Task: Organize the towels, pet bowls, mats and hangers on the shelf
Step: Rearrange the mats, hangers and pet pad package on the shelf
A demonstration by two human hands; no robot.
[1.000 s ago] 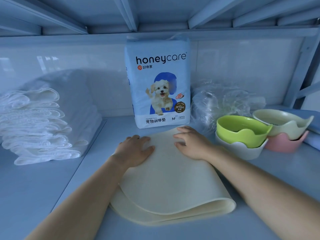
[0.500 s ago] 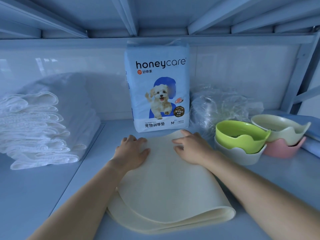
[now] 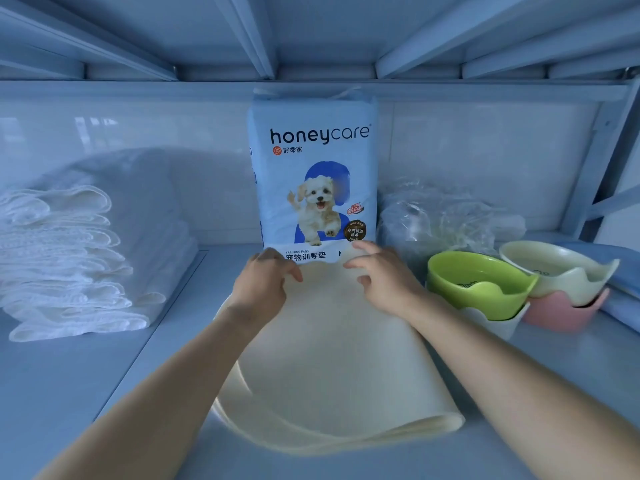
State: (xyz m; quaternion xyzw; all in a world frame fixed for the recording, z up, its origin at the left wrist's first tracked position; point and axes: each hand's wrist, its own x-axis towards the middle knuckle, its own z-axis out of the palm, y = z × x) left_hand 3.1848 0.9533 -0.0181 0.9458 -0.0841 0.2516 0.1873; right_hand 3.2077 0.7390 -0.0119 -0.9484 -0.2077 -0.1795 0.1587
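Observation:
A cream folded mat [image 3: 332, 358] lies on the shelf board [image 3: 104, 375] in front of me, its fold toward me. My left hand [image 3: 266, 282] pinches the mat's far edge with curled fingers. My right hand [image 3: 384, 275] holds the same edge between thumb and fingers. The raised edge covers the bottom of the pet-pad pack [image 3: 315, 174]. Folded white towels [image 3: 69, 258] are stacked at the left. On the right, a green bowl [image 3: 478, 282] sits in a white bowl [image 3: 495, 323], and a cream bowl [image 3: 554, 268] sits in a pink one [image 3: 561, 310].
A crumpled clear plastic bag [image 3: 443, 216] lies behind the bowls against the white back wall. Something pale blue [image 3: 623, 306] lies at the far right. The shelf's metal upright [image 3: 595, 168] stands at the right, and the upper shelf's beams hang close overhead.
Both hands slid from lying flat on the mat to its far edge and lifted that edge up against the pack. The camera moved slightly closer.

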